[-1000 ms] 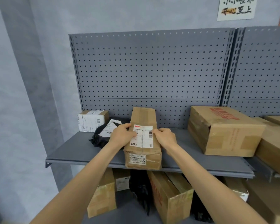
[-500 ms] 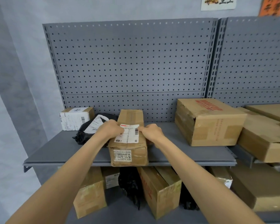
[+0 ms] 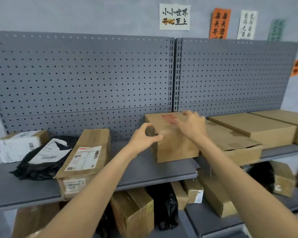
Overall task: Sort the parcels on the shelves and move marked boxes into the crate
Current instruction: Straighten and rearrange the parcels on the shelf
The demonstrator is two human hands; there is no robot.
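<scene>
Box (image 3: 176, 148) corner in left fingers (image 3: 154, 137); right fingers (image 3: 190, 116) seemingly flat atop.

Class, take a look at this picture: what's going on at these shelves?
A person faces a grey shelf of parcels. Their left hand grips the near left corner of a brown box with red print, and the right hand rests on its top. A long labelled box and a black bag lie to the left, untouched.
</scene>
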